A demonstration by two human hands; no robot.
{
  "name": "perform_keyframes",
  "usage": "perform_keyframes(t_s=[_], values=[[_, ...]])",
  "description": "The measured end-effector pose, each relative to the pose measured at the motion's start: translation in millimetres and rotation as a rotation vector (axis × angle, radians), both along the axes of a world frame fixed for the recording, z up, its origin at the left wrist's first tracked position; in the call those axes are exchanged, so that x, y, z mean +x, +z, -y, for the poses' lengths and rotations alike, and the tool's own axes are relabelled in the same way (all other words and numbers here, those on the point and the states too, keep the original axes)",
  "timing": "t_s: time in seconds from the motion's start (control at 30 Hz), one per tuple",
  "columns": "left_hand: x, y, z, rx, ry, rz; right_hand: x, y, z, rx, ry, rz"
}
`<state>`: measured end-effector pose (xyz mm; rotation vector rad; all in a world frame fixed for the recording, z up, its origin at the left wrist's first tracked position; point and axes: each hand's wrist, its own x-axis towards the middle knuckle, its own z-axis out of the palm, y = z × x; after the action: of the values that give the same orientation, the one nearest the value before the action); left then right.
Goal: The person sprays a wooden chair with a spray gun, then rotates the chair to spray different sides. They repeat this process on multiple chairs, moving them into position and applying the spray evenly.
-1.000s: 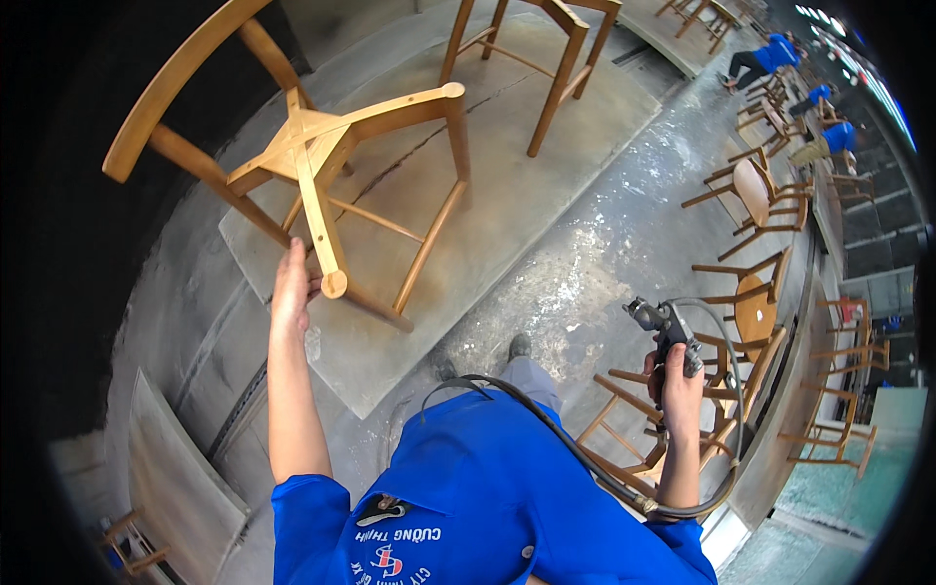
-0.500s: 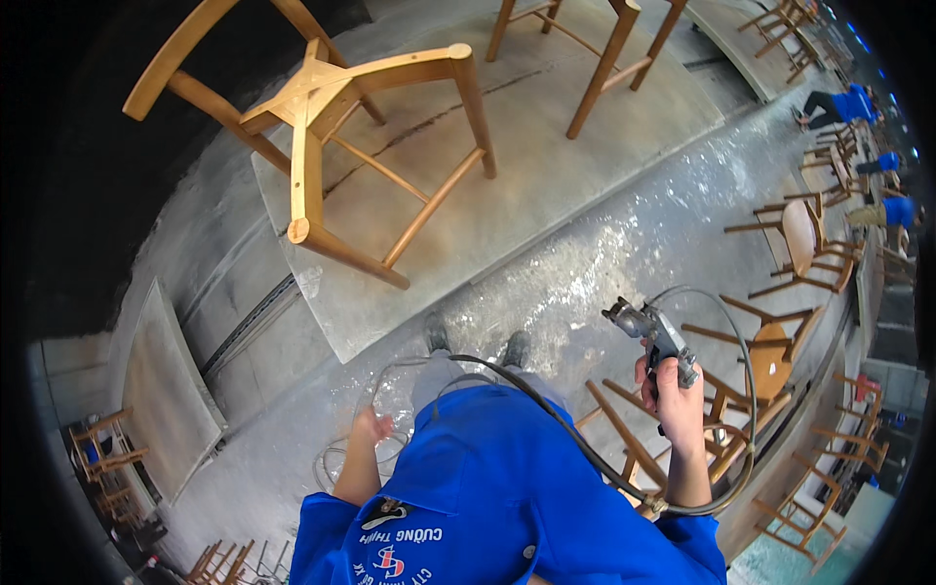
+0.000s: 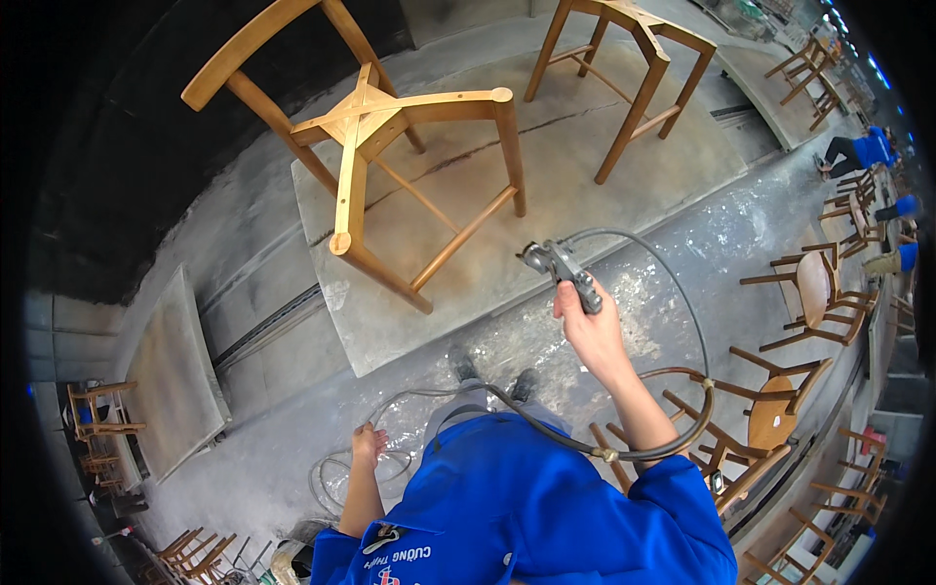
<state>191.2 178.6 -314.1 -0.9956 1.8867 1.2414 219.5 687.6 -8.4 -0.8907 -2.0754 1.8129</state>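
My right hand (image 3: pixel 592 320) is wrapped round the grip of a grey metal spray gun (image 3: pixel 560 265). Its nozzle end points left toward a wooden chair frame (image 3: pixel 429 102) with no seat panel, which stands on a grey board (image 3: pixel 390 327). The gun is apart from the chair, near its right leg. From the gun a dark hose (image 3: pixel 682 283) loops down past my right forearm and across my waist. At lower left my left hand (image 3: pixel 368 445) hangs low, its fingers bent where the thinner part of the hose meets them; the grip is only partly visible.
A second seatless chair frame (image 3: pixel 639 73) stands farther right on the board. Chairs with round seats (image 3: pixel 772 411) line the right side, and people in blue (image 3: pixel 871 148) are beyond them. Loose hose coils (image 3: pixel 336 478) lie on the floor near my left hand. Another board (image 3: pixel 175 390) is at left.
My right hand has moved up and left with the spray gun, toward the near chair frame. The view has shifted, so the chairs appear lower and farther right. My left hand stays low.
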Motion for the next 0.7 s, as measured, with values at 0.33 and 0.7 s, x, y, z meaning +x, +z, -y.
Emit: perform_keyframes(t_s=[0.33, 0.7], values=[[-10, -58, 11, 0.122, -0.009, 0.204, 0, 32, 17, 0.033, -0.013, 0.140], [-67, -37, -183, 0.388, -1.009, -0.029, 27, 54, -18, -0.148, 0.006, 0.169]])
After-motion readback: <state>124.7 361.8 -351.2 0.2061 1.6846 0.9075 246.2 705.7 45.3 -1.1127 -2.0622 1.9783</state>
